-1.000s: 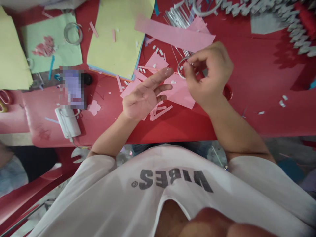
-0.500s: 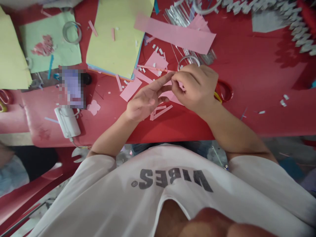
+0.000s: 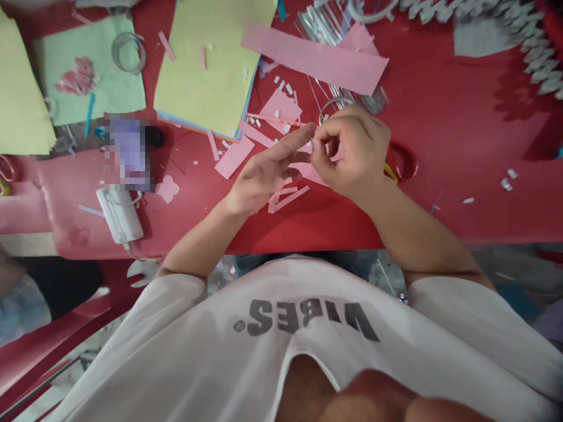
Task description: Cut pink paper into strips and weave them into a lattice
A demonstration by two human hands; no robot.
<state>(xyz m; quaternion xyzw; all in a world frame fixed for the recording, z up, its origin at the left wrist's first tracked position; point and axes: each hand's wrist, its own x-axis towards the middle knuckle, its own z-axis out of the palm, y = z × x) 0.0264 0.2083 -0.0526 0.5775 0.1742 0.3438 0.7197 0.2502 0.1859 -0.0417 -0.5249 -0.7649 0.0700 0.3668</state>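
My left hand (image 3: 266,173) is over the front of the red table, its index finger stretched toward my right hand and the other fingers partly bent. My right hand (image 3: 354,149) is closed in a pinch of thumb and index finger, right at the left fingertips. What the pinch holds is too small to make out. A thin pink stick (image 3: 272,119) runs from the left up to these fingertips; where its right end lies is hidden. Underneath are pink paper pieces (image 3: 235,157) and narrow pink strips (image 3: 290,199).
Yellow paper sheets (image 3: 206,76) and a wide pink strip (image 3: 316,58) lie beyond my hands, beside silvery wires (image 3: 319,26). Red-handled scissors (image 3: 407,161) are partly behind my right wrist. A tape roll (image 3: 128,53), a white power bank (image 3: 121,217) and a pink flower-shaped cutout (image 3: 168,189) are left.
My right hand's thumb and index finger have shifted slightly, with a little more of the gap inside the pinch showing. My left index fingertip has moved a little to the right.
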